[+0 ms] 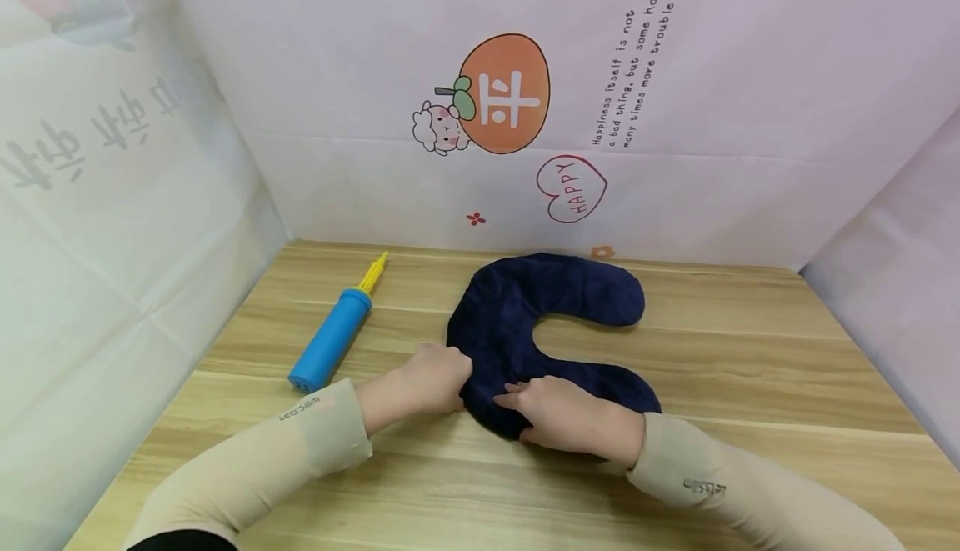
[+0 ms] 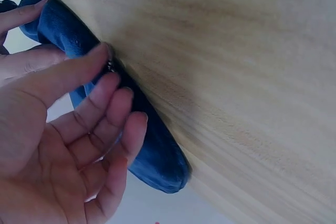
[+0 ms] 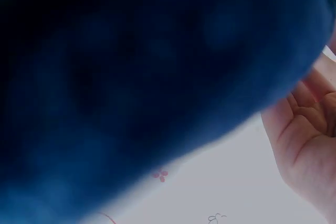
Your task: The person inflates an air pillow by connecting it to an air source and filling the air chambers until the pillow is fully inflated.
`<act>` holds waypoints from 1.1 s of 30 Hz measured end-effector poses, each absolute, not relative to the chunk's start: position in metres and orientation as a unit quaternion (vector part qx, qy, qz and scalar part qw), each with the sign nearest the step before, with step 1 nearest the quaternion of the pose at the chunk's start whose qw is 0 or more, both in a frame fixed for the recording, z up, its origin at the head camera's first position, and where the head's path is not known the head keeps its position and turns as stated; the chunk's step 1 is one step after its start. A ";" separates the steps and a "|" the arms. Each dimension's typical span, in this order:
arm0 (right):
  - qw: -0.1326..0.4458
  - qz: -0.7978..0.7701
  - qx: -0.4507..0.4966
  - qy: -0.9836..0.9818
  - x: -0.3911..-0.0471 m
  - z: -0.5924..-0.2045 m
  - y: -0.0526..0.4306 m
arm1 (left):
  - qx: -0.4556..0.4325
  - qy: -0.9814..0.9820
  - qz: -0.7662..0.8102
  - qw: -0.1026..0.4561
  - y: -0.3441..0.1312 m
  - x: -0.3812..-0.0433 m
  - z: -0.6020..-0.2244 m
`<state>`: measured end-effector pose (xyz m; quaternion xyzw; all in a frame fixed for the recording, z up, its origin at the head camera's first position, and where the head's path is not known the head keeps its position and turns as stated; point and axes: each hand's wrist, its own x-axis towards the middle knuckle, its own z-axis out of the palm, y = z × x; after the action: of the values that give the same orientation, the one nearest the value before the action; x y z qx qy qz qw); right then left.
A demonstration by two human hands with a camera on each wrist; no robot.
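Note:
A navy-blue U-shaped neck pillow (image 1: 495,318) lies on the wooden table, its opening toward the right. At its rounded left edge is my left hand (image 1: 438,376); in the left wrist view, that hand's thumb and index finger (image 2: 86,90) pinch a small dark, shiny piece that looks like a zipper pull (image 2: 110,67). My right hand (image 1: 566,418) grips the pillow's near left edge, a finger on top and the thumb lower down. Close up, the pillow (image 3: 157,77) fills most of the right wrist view and hides the right fingertips.
A blue hand pump (image 1: 332,341) with a yellow nozzle (image 1: 373,272) lies left of the pillow. A printed white cloth (image 1: 360,117) hangs behind the table (image 1: 750,351), with white sheets at both sides.

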<state>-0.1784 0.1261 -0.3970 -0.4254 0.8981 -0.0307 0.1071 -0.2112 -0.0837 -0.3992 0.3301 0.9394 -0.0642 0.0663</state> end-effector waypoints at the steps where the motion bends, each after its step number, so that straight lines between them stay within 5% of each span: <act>1: 0.108 -0.033 -0.424 0.899 -0.178 -0.397 0.126 | 0.323 0.942 -0.064 0.066 -0.084 -0.211 -0.400; 10: 0.104 -0.034 -0.424 0.899 -0.179 -0.396 0.129 | 0.311 0.947 -0.022 0.081 -0.089 -0.211 -0.402; 23: 0.004 -0.084 -0.466 0.881 -0.179 -0.402 0.135 | 0.326 0.939 0.030 0.105 -0.100 -0.219 -0.400; 33: 0.008 -0.105 -0.470 0.877 -0.181 -0.399 0.142 | 0.299 0.943 0.067 0.129 -0.104 -0.223 -0.391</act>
<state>-0.1808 0.1418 -0.3989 -0.4696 0.8765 -0.1052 0.0085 -0.2231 -0.1042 -0.3915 0.2993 0.9431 0.0666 0.1288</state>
